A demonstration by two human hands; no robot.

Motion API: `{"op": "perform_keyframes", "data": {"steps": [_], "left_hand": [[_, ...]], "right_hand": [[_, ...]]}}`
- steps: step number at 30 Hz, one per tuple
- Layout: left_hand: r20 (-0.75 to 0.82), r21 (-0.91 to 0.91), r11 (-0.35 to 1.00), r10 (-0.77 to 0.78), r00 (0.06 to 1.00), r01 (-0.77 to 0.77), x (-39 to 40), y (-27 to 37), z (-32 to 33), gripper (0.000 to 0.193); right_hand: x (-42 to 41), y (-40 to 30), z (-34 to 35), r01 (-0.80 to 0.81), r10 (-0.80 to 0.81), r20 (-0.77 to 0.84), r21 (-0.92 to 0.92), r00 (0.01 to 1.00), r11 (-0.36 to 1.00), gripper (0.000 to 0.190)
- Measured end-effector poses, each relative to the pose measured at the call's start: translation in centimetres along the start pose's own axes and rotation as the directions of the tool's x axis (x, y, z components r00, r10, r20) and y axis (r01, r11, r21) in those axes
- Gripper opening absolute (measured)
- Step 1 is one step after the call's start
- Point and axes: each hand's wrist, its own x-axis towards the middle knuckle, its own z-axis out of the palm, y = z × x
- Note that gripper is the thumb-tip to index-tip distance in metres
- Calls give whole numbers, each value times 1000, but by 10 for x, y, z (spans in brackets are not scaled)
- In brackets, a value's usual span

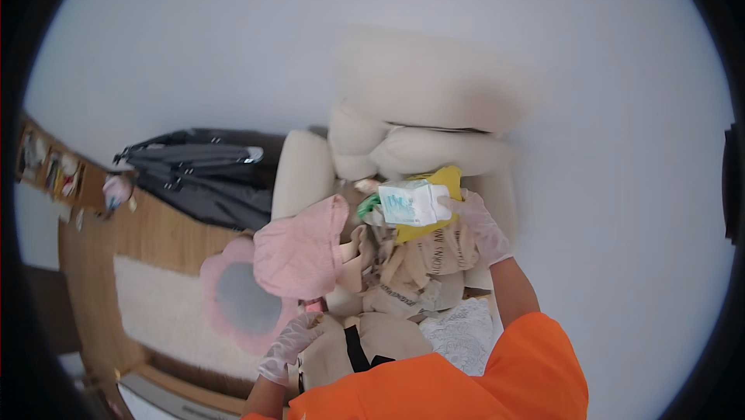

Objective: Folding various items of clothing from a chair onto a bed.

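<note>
My right hand [474,225], in a clear plastic glove, grips the end of a white package [410,203] with teal print. Under the package is a yellow bag or cloth [428,228]. A green item [368,206] peeks out at the package's left side. My left hand [294,341], also gloved, rests low on the left against beige fabric [326,341] with a black strap. Its fingertips lie close to a small pink item [314,306]. Whether they grip anything is hidden. Beige cloth bags with lettering [445,254] lie heaped on the seat before me.
A cream armchair [305,175] stands against the pale wall [611,158]. Pink cloth [302,248] drapes its left arm. Beside it are a dark folded bag-like item [198,172], a flower-shaped cushion [247,298] and a white rug [169,298]. White patterned fabric [460,335] lies right.
</note>
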Motion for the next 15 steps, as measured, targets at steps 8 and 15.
{"op": "perform_keyframes", "data": {"steps": [8,15], "left_hand": [[377,405,665,505,777,-628,39,77,-36,49],[271,-238,604,793,545,-761,-14,239,-36,51]], "right_hand": [[-122,-110,-11,143,-246,-508,-233,826,962,54],[-183,-176,12,440,-355,-523,42,775,897,48]]}}
